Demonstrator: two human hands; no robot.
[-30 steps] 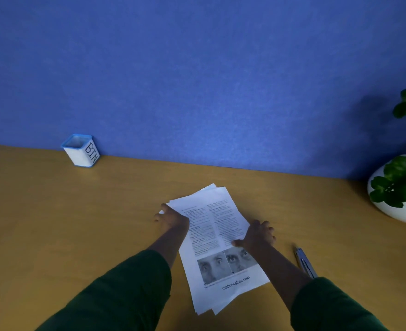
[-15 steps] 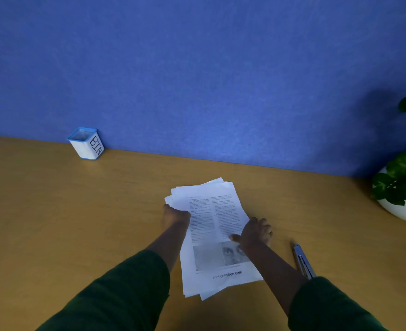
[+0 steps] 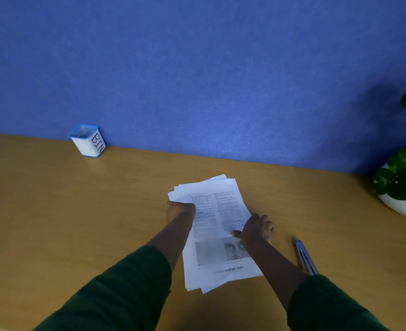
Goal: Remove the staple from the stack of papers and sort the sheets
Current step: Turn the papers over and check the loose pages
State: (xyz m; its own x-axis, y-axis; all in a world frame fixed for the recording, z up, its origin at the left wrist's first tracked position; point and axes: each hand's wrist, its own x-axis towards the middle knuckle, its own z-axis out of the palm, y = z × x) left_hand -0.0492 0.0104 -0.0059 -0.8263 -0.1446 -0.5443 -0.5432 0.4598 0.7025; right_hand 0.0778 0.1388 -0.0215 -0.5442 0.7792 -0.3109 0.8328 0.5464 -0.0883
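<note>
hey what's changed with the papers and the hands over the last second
The fanned stack of white printed papers has turned slightly, its far end swinging left under both hands. The left hand stays on its left edge, the right hand on its right edge. The metal staple remover and the white blue-rimmed BIN cup lie untouched on the wooden desk.

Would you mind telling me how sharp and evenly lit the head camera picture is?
Head view: dim, bluish light; a soft shadow falls on the wall beside the plant. BIN on the cup and the web address on the papers read clearly, the small print does not. The desk edge bows, wide-angle distortion.
</note>
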